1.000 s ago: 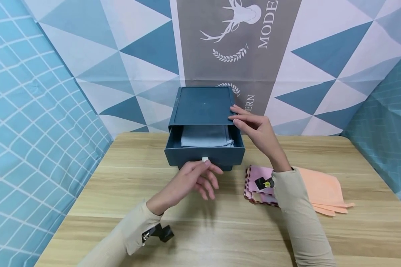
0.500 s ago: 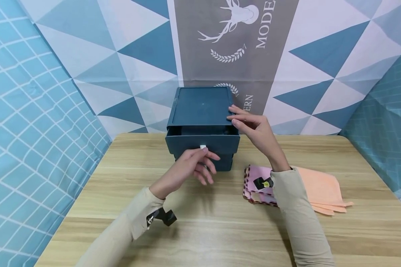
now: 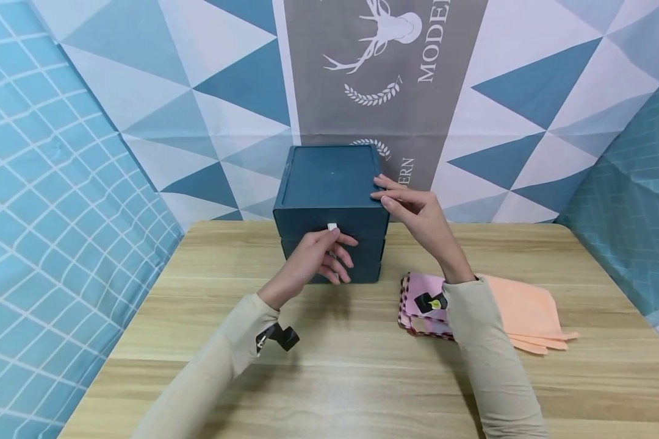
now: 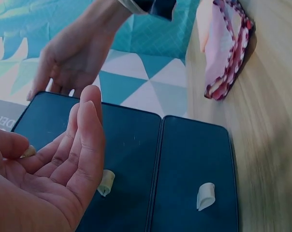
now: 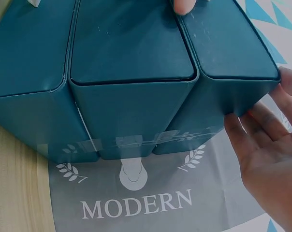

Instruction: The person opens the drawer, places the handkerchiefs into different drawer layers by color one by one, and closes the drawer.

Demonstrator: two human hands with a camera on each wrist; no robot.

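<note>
A dark blue stack of drawer boxes (image 3: 332,177) stands at the table's back, its top drawer flush with the casing. My left hand (image 3: 321,256) is at the drawer front, pinching the white pull tab (image 3: 332,227) between thumb and index finger while the other fingers spread loosely below. In the left wrist view, two lower pull tabs show, one the white tab (image 4: 206,195) of the bottom drawer. With fingertips on the top box's right edge, my right hand (image 3: 417,210) steadies against the casing, its fingers nearly straight. The drawer's contents are hidden.
Right of the drawers lie pink cloths (image 3: 425,299) with dark scalloped edges and a stack of peach cloths (image 3: 527,308), partly under my right forearm. A patterned wall covering (image 3: 236,97) hangs close behind the drawers. The wooden table (image 3: 362,378) extends toward me.
My left hand has moved away from me, and the top drawer, which held folded light-blue cloth, has slid fully into its casing. My right hand has stayed on the top edge.
</note>
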